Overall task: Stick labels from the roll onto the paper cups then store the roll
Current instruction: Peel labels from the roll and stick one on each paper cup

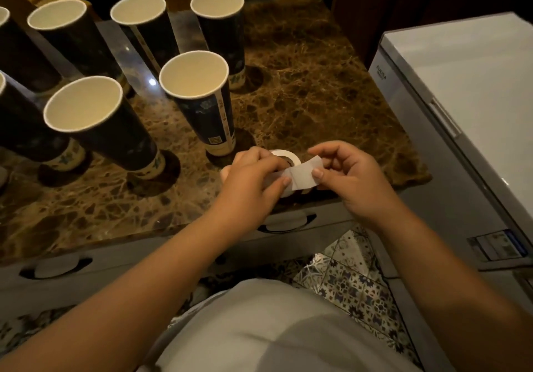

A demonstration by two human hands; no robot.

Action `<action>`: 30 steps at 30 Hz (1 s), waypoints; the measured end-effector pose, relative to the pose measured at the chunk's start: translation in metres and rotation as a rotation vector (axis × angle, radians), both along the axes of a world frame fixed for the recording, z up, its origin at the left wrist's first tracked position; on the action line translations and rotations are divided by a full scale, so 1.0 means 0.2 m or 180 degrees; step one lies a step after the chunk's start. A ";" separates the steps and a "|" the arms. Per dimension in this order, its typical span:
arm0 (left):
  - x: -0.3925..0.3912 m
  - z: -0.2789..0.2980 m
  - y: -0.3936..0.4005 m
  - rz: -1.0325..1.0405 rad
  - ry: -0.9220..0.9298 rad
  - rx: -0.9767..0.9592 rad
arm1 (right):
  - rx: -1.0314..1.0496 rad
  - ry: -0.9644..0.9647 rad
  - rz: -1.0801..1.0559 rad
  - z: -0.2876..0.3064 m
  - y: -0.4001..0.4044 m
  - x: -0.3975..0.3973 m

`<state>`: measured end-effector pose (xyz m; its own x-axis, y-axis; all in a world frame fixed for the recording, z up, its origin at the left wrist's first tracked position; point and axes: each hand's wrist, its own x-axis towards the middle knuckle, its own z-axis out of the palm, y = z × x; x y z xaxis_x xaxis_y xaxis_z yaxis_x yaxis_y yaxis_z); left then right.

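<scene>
Two bare hands over the near edge of the marble countertop (302, 89). Left hand (253, 181) curled around one white label roll (284, 158), fingers wrapped over its top and side, thumb tip pressed on the loose strip. Right hand (352, 178) pinches the free end of that strip: one white label (302, 174) pulled out to the right, between thumb below and index finger on top, the other fingers loosely curled. Label spans the gap between the two thumbs, roll just behind it, touching left fingers. Can't tell if the roll rests on the counter or is lifted.

Below the counter edge, two drawer handles (285, 223) visible, patterned floor tiles (349, 282) under them.

Cups: seven paper cups showing, all upright, dark blue with floral band at base, white inside, empty. Nearest cup (202, 103) stands just beyond the roll; a second front cup (98, 123) to its left; three in the back row, e.g. (222, 22); two more cut off at the left frame edge. No stuck labels visible on them from this side.

Right side: one white chest freezer (461, 89), small logo near its corner reads roughly "AUCMA", blurred. Sticker lower on its front, unreadable.
</scene>
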<state>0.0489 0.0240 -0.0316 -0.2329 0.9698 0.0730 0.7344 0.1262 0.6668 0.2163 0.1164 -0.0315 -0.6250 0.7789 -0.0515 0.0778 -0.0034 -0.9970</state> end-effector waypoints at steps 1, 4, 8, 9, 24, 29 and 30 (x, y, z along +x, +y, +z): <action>-0.01 0.00 0.01 -0.0007 -0.0165 0.0028 | -0.0018 0.0041 -0.0087 0.00 -0.01 0.00; -0.03 0.01 0.01 -0.0182 -0.0464 0.0089 | 0.0075 0.0063 -0.0482 0.01 -0.02 -0.03; -0.07 0.02 0.01 -0.0139 -0.1032 -0.0004 | 0.1137 -0.0443 -0.1023 -0.02 -0.05 -0.08; -0.08 0.02 0.01 -0.0125 -0.1149 0.0011 | 0.1820 -0.0700 -0.1092 -0.02 -0.06 -0.09; -0.14 0.03 0.01 -0.0361 -0.0930 0.0093 | 0.3193 -0.1286 -0.0176 0.03 -0.09 -0.14; -0.16 0.03 0.00 -0.0447 -0.0563 0.0206 | 0.3406 -0.1542 -0.0179 0.04 -0.09 -0.15; -0.16 0.04 0.00 -0.0414 -0.0540 0.0198 | 0.3438 -0.1604 -0.0217 0.04 -0.09 -0.15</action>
<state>0.0179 0.0247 -0.0241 -0.1201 0.9873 0.1041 0.6185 -0.0077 0.7858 0.1854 0.0990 -0.0241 -0.6781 0.6011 0.4230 0.4935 0.7988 -0.3440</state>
